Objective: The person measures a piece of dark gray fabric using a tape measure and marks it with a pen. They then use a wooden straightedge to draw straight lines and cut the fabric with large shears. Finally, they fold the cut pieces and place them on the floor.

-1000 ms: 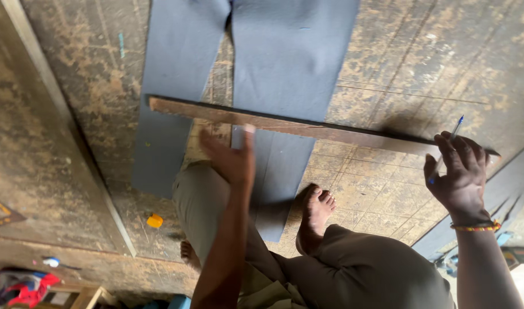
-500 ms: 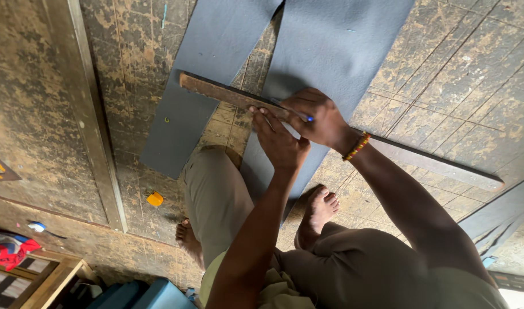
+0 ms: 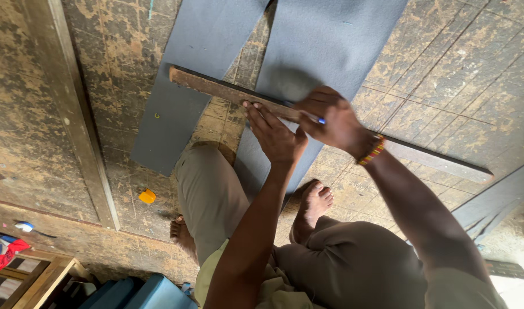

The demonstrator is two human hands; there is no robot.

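Note:
A long wooden straightedge (image 3: 216, 90) lies across two strips of dark grey-blue fabric (image 3: 330, 40) spread on a worn wooden floor. My left hand (image 3: 273, 133) presses flat on the straightedge near its middle, fingers spread. My right hand (image 3: 330, 120), with a beaded bracelet at the wrist, holds a blue-tipped marking pen (image 3: 318, 120) against the straightedge's edge over the right strip of fabric. The two hands touch each other. My bent legs in khaki trousers and my bare feet (image 3: 310, 206) sit just below them.
A small yellow piece of chalk (image 3: 147, 196) lies on the floor at the left. A raised wooden ledge (image 3: 73, 114) runs down the left. Blue containers (image 3: 141, 293) and a wooden frame with red cloth (image 3: 4, 254) sit bottom left.
My right hand came from the straightedge's right end to its middle, beside the left hand, bringing the pen to the fabric. The straightedge now lies flat across the fabric.

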